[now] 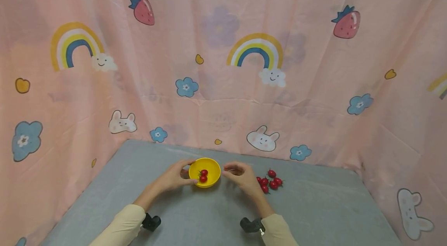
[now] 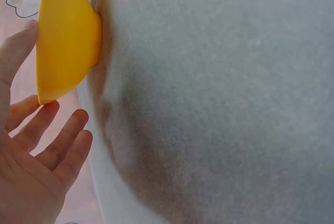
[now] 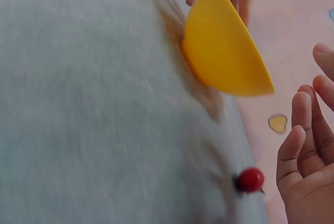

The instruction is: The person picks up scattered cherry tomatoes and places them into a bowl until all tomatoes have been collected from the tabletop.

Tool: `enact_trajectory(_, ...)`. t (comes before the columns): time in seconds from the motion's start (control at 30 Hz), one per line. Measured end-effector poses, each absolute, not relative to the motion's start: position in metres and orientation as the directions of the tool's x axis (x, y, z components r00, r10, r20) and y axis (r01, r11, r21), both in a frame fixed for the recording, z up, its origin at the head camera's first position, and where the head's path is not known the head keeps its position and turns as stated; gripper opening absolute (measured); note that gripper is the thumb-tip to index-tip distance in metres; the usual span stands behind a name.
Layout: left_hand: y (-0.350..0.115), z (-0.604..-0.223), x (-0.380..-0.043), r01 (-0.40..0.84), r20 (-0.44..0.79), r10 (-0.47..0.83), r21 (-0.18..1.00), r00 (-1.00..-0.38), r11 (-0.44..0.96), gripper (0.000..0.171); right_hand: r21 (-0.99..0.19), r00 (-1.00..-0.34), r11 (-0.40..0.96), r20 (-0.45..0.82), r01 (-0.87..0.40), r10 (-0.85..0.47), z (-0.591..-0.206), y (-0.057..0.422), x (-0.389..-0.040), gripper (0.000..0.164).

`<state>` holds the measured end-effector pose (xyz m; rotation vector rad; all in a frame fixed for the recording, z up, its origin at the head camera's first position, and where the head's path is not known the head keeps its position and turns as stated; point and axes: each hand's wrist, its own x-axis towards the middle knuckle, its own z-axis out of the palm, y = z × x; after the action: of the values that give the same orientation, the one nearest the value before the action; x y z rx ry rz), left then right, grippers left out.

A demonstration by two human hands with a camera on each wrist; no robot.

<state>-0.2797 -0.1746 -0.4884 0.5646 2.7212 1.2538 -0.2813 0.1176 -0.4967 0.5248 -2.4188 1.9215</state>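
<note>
A yellow bowl (image 1: 213, 178) with two small red cherry tomatoes (image 1: 203, 179) inside stands upright at the middle of the table. My left hand (image 1: 174, 176) holds it from the left, thumb on the near rim and fingers at the far side; the left wrist view shows the bowl's outer wall (image 2: 68, 41) between them. To the right of the bowl my right hand (image 1: 244, 178) hovers with loosely bent fingers, apart from the rim and holding nothing. Several more cherry tomatoes (image 1: 274, 185) lie beyond it on the right, partly hidden by that hand.
The grey tabletop (image 1: 324, 203) ends at a pink patterned curtain (image 1: 223, 114) behind the bowl. Dark wrist devices (image 1: 151, 222) sit on both forearms. A single tomato (image 3: 250, 179) shows near the right hand in the right wrist view.
</note>
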Motion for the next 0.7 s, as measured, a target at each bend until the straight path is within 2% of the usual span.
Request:
enact_trajectory(0.43, -0.176, -0.488, -0.279, 0.301, 0.079, 0.363, 0.733, -0.928, 0.610, 0.075, -0.915, -0.948, 0.273, 0.253, -0.299, -0.192, -0.507, 0.187, -0.278, 0.030)
enact_trajectory(0.57, -0.176, -0.487, -0.280, 0.295, 0.071, 0.363, 0.733, -0.929, 0.613, 0.076, -0.912, -0.948, 0.280, 0.254, -0.301, -0.194, -0.510, 0.210, -0.275, 0.032)
enact_trajectory(0.7, -0.174, -0.487, -0.280, 0.294, 0.066, 0.366, 0.735, -0.928, 0.612, 0.076, -0.899, -0.924, 0.257, 0.297, -0.355, -0.239, -0.512, 0.235, -0.270, 0.032)
